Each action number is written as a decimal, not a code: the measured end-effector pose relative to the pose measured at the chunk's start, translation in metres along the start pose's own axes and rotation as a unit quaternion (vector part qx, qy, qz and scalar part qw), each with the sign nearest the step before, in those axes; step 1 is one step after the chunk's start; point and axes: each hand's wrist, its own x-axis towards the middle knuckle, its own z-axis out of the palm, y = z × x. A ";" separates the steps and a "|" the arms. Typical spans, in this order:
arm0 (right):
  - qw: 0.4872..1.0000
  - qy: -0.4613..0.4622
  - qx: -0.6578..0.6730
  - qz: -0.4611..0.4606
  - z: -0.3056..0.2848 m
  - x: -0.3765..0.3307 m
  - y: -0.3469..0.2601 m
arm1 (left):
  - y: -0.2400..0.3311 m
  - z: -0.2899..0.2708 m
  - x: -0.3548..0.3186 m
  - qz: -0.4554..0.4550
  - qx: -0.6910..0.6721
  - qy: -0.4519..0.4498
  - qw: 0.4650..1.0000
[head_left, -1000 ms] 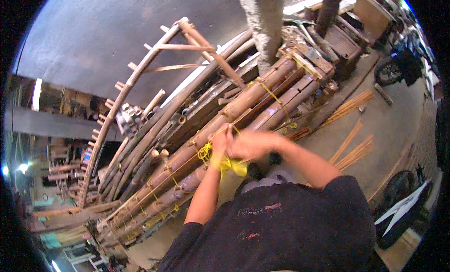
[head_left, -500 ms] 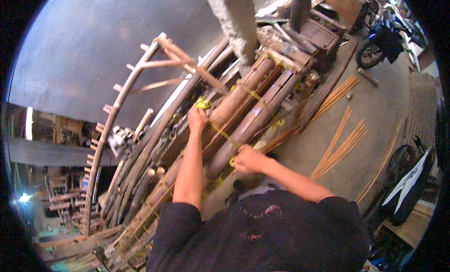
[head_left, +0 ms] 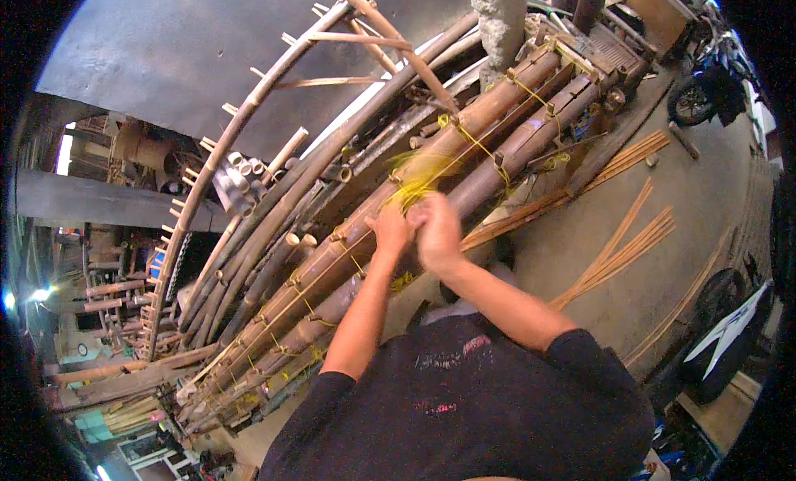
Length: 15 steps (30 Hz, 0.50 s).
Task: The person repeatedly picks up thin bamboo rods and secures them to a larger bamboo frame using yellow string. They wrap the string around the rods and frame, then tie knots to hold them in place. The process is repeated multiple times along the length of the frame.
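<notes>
My left hand [head_left: 392,232] is closed on a loose bundle of yellow cord [head_left: 424,176], whose upper loops are blurred by motion. My right hand [head_left: 439,232] is pressed against it, fingers curled in at the same cord; the exact grip is partly hidden. Both hands are over a long bamboo frame, between a brown bamboo pole [head_left: 344,224] and a darker parallel pole [head_left: 535,141]. Short pegs and yellow lashings [head_left: 473,137] run along the poles at intervals.
A curved wooden rack with pegs [head_left: 236,133] leans at the left beside stacked poles [head_left: 274,216]. Thin bamboo strips [head_left: 618,253] lie on the floor at right. A rough concrete post [head_left: 497,25] stands beyond the frame; a motorcycle wheel [head_left: 692,99] is far right.
My hands, earlier apart with a length of cord stretched between them, have come together. The view has shifted, so the frame appears further right and upward.
</notes>
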 end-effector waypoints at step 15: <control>0.560 -0.537 -0.630 0.032 -0.002 -0.013 -0.091 | -0.014 0.002 0.000 -0.027 -0.136 0.118 0.983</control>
